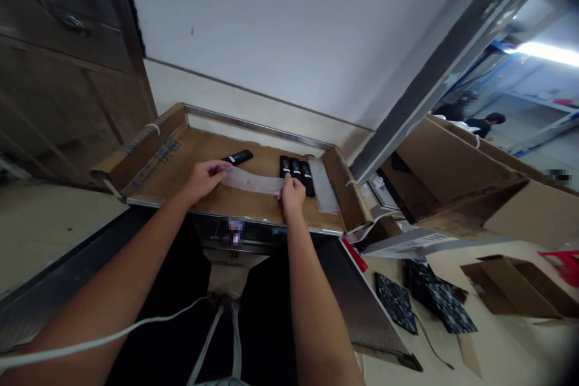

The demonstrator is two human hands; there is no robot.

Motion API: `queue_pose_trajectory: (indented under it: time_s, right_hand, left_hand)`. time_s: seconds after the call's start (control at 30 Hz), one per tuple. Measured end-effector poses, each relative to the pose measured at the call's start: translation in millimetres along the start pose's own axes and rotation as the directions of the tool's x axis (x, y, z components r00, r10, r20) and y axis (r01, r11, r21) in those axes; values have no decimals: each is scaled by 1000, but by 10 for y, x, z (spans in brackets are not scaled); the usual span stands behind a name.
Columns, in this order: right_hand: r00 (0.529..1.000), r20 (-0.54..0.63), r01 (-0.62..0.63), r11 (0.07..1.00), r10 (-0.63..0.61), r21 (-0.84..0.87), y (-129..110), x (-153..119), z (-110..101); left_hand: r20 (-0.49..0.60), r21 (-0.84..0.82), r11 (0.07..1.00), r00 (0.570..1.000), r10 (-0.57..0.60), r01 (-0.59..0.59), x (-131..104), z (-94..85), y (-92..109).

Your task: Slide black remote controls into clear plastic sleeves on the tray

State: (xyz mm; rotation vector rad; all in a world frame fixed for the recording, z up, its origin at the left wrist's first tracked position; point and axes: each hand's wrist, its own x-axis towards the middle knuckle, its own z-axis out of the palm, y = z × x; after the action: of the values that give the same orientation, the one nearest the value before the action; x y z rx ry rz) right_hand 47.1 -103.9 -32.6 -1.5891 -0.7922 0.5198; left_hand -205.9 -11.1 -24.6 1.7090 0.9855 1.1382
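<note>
A clear plastic sleeve [253, 182] is stretched flat between my two hands, above the cardboard-lined tabletop. My left hand [205, 180] pinches its left end, and my right hand [293, 194] grips the right end. Behind my left fingers lies a black remote control [239, 157], partly hidden by the hand. Three more black remotes [296, 167] rest side by side just beyond my right hand. To their right is a stack of clear plastic sleeves [322, 187].
Cardboard side walls [353, 193] tied with white cord border the table. A large open carton [461, 175] stands on the right. Dark patterned packages [438, 295] and a smaller box [515, 286] lie on the floor. People [491, 123] are in the right background.
</note>
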Motion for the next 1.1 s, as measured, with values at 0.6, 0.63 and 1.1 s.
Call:
queue_pose_trajectory:
  time_s: [0.6, 0.63, 1.1]
  right_hand:
    - [971, -123, 171, 956, -204, -238, -21, -49, -7]
    - [970, -143, 157, 958, -195, -238, -12, -44, -9]
    - [975, -204, 70, 994, -86, -82, 60, 9, -33]
  left_hand:
    - [-161, 27, 1000, 987, 0, 5, 40, -29, -48]
    - [-161, 23, 1000, 987, -3, 7, 40, -30, -47]
    - [-272, -206, 973, 949, -160, 105, 81, -41, -83]
